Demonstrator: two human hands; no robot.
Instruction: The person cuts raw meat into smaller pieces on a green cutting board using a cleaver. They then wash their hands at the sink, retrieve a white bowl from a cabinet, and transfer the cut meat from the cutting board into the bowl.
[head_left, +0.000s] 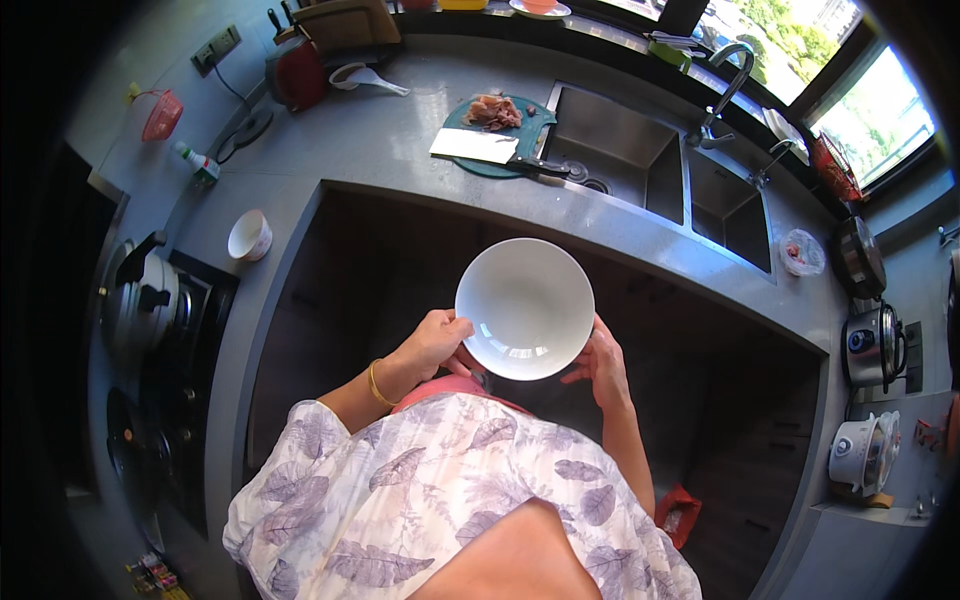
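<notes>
A white ceramic bowl, its inside facing up and bare, is held in front of my body between both hands. My left hand grips the bowl's left rim with the thumb on top. On the opposite side my right hand supports the bowl, its fingers partly hidden beneath. Ahead on the counter lies a round teal cutting board. Pieces of raw meat are heaped on it, and a cleaver rests across its near side, handle towards the sink.
A double steel sink with a faucet adjoins the board. To the left are a patterned cup, a pressure cooker on the stove and a bottle. Rightward stand a rice cooker and a bagged item.
</notes>
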